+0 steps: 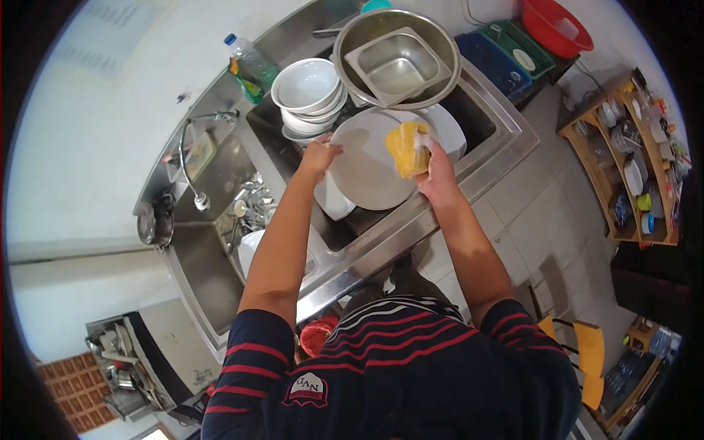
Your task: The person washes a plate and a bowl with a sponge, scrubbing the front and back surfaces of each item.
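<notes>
A large round white plate is held over the right-hand sink basin. My left hand grips its left rim, fingers closed at the edge. In my right hand is a yellow sponge with white suds on it, held over the plate's right side. More white plates lie behind and beneath it in the basin. Just beyond my left hand stands a stack of white bowls.
A large metal bowl with a rectangular steel pan in it sits behind the plates. On the left are a tap and a basin with cutlery. A plastic bottle stands at the back wall. Wooden shelves hold dishes at right.
</notes>
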The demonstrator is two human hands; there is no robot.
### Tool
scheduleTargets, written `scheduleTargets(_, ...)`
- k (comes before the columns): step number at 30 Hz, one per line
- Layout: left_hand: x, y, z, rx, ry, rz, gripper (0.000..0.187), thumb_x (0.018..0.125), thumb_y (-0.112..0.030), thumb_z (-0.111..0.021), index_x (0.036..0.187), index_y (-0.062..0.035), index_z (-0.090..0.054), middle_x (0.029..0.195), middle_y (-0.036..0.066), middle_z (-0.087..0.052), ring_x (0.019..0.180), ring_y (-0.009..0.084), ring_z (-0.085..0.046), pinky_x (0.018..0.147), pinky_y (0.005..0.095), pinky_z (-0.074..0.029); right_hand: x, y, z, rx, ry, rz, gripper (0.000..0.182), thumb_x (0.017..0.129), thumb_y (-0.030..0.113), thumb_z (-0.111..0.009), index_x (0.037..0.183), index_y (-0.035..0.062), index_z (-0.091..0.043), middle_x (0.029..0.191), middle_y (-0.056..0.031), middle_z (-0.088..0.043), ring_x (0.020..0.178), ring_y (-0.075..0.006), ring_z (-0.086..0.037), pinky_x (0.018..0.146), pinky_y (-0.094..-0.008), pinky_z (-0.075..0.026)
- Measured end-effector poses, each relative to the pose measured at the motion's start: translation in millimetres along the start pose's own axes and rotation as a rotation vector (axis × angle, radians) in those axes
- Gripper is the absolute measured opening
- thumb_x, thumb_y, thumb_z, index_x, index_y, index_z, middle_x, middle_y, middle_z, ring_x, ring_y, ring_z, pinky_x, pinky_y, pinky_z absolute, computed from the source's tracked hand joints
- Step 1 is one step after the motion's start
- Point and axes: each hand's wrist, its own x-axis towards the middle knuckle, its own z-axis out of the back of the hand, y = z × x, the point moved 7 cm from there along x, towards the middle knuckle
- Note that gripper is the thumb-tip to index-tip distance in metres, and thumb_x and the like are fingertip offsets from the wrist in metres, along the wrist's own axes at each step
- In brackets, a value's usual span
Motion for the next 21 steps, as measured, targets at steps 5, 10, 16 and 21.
scheduleTargets(5,-19.7,7.4,-0.8,-0.195,0.035,0.033,0.041,0.073,-0.007,-0.061,0.113,0.0016,-0.056,0.092,0.008,-0.062,0.078,0.0178,-0.058,0.067,0.0301,-0.047,-12.3,-3.0,-18.2,-0.054,-0.002,0.01,0.033,0.086,0.022,-0.064,0.115,0.0051,-0.06,0.111,-0.0057,-0.063,0.1,-0.0201,-0.063,0.085,-0.0356,-0.053)
scheduleTargets(10,-85.4,-6.6,19.1,-0.452,-0.039,-0.02,0.037,0.075,-0.005,-0.054,0.111,0.0021,-0.055,0.095,0.009,-0.06,0.084,0.0187,-0.058,0.074,0.0324,-0.049,-35.8,-4.8,-39.9,-0.237,0.125,0.104,0.036,0.085,0.019,-0.063,0.117,0.0023,-0.06,0.108,-0.0062,-0.065,0.1,-0.0206,-0.064,0.084,-0.0365,-0.053)
scheduleTargets(16,-186.8,6.3,84.9,-0.649,-0.261,-0.013,0.042,0.076,-0.011,-0.049,0.115,0.0038,-0.053,0.11,0.017,-0.059,0.105,0.0315,-0.058,0.093,0.0427,-0.049,-98.7,-65.0,-137.5,-0.912,0.562,0.528,0.051,0.072,0.02,-0.075,0.116,-0.0024,-0.06,0.109,-0.0105,-0.062,0.102,-0.0199,-0.06,0.088,-0.0318,-0.048)
scheduleTargets(21,-243.0,41.9,150.0,-0.78,-0.476,-0.06,0.045,0.077,-0.015,-0.047,0.117,0.0044,-0.053,0.114,0.019,-0.059,0.106,0.0339,-0.059,0.094,0.0448,-0.048,-133.5,-140.5,-184.4,-1.209,0.724,0.653,0.054,0.072,0.022,-0.076,0.12,0.0035,-0.06,0.119,-0.0156,-0.057,0.112,-0.0294,-0.057,0.096,-0.0356,-0.043)
